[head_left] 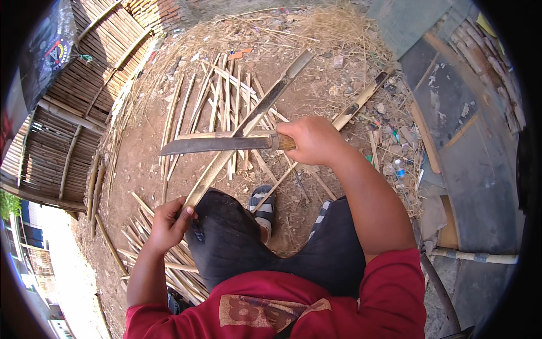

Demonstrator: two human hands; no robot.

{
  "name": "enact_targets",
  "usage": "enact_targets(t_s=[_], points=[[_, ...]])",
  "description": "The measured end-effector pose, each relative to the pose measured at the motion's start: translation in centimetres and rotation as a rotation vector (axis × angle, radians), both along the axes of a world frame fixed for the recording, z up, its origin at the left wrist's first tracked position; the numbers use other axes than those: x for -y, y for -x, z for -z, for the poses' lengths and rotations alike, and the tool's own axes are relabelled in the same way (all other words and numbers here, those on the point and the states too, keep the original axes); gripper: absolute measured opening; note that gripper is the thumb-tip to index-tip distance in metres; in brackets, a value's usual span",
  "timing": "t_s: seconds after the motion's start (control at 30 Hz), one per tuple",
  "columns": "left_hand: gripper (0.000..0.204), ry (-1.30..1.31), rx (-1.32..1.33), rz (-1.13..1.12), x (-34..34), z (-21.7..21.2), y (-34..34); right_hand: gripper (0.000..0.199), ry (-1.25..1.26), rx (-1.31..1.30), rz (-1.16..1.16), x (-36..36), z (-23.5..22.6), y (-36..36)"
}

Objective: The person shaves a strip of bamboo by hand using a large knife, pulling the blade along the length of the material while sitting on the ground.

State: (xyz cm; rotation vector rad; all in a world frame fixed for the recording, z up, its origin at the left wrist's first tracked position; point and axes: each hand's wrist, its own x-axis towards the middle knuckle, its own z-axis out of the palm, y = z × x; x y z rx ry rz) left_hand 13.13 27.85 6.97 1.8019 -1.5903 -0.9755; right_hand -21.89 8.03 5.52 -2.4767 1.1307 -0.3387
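My left hand (171, 222) is closed around the near end of a long split bamboo piece (210, 174), hollow side up, beside my left knee. The piece slants away to the upper right. In my right hand (314, 140) is a machete (212, 145), gripped by its wooden handle (287, 142). Its dark, broad blade points left and crosses over the bamboo; whether the two touch I cannot tell. A pale strip (226, 135) runs along the blade's far side, and what supports it is unclear.
Bamboo strips (226, 101) lie scattered on the dirt ahead, with another pile (175, 268) at my left. Another split bamboo length (361, 100) lies to the right. Dark sheets (474, 175) line the right side; a bamboo slat panel (51, 150) stands left. Litter and dry straw (333, 25) lie farther off.
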Motion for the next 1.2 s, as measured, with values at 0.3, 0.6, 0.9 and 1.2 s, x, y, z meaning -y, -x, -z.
enact_targets(t_s=[0.3,0.6,0.9,1.2], points=[[0.020,0.419,0.667,0.164,1.9,0.8,1.2,0.048,-0.076,0.113,0.218,2.7,2.0,3.6],[0.024,0.505,0.720,0.168,1.6,0.4,2.0,0.051,-0.145,0.389,0.295,3.8,3.0,3.7],[0.018,0.332,0.518,0.160,1.5,0.3,2.5,0.054,-0.088,0.073,0.115,2.4,1.5,1.5],[0.011,0.282,0.439,0.084,1.5,-0.4,2.6,0.049,0.036,0.024,0.018,1.1,1.1,0.6]])
